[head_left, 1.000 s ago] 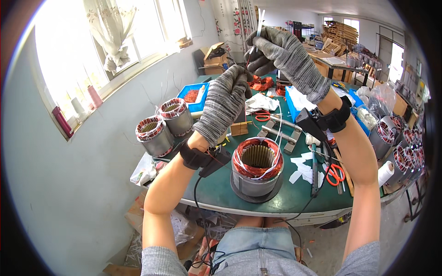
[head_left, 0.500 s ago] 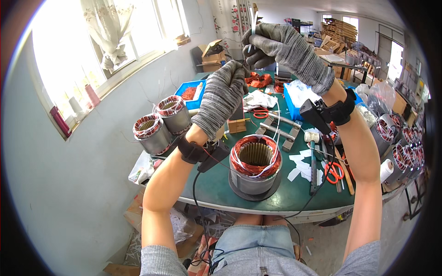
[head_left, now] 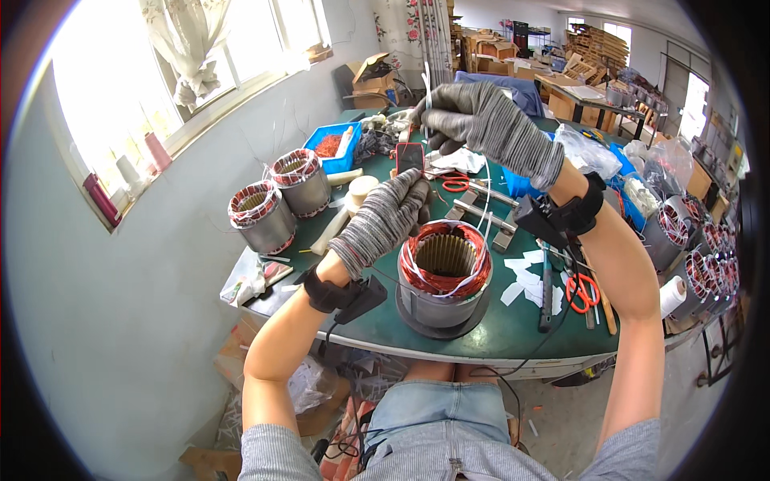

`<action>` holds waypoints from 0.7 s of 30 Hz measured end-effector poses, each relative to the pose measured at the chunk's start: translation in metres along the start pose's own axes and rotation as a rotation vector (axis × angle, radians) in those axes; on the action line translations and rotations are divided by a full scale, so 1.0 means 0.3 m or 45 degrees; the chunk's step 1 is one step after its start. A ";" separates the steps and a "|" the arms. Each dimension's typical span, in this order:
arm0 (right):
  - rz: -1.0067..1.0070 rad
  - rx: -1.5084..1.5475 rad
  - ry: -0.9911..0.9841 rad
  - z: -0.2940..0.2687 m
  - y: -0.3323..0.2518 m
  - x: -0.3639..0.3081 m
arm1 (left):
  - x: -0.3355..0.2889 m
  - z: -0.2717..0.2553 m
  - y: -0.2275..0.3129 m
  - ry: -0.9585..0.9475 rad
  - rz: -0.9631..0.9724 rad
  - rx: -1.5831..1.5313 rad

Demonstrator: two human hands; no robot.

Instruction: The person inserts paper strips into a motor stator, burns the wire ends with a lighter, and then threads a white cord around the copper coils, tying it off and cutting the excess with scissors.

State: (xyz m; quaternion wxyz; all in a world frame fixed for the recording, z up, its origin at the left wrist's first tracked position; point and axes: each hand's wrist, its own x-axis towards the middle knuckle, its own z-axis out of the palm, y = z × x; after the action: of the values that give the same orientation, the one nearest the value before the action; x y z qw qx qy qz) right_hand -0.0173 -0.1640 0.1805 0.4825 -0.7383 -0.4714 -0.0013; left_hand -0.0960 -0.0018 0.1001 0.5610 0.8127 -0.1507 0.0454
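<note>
A motor stator (head_left: 443, 301) with a grey steel body and red copper windings stands upright on a dark round base in front of me. White cord is laced round its windings, and a white lead (head_left: 488, 192) rises from its right rim toward my right hand. My right hand (head_left: 473, 120), in a grey striped glove, is raised beyond the stator, closed on a thin white tube (head_left: 427, 92) that points upward. Similarly gloved, my left hand (head_left: 385, 216) hovers just left of the stator's upper rim. Its fingers are pressed together, and what they hold is hidden.
Two more stators (head_left: 263, 218) stand at the left of the green table (head_left: 385, 333). Right of mine lie white paper pieces (head_left: 525, 282), a hammer (head_left: 546, 293), orange-handled scissors (head_left: 583, 293) and metal bars (head_left: 489, 212). A blue tray (head_left: 335, 156) sits at the back left.
Both hands have come down from above the table's far side. The left has dropped to beside the stator's rim; the right is a little lower, still gripping the white tube.
</note>
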 end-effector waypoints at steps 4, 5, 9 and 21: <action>0.142 0.050 0.038 0.029 0.000 -0.029 | -0.001 -0.012 -0.048 0.111 0.057 0.001; 0.164 0.073 -0.021 0.039 0.032 -0.036 | -0.001 -0.011 -0.056 0.088 0.098 -0.033; 0.095 -0.325 -0.202 0.123 0.099 -0.073 | -0.014 -0.022 -0.091 0.050 0.145 -0.292; -0.051 -0.397 -0.424 0.269 0.285 -0.201 | -0.013 -0.139 0.083 -0.068 0.411 -0.180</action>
State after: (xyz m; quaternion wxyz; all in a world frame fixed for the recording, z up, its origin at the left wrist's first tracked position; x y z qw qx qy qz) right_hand -0.0278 -0.1560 0.0489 0.2780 -0.7844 -0.5531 0.0380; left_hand -0.1031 0.0295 0.1368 0.5979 0.7375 -0.2967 0.1027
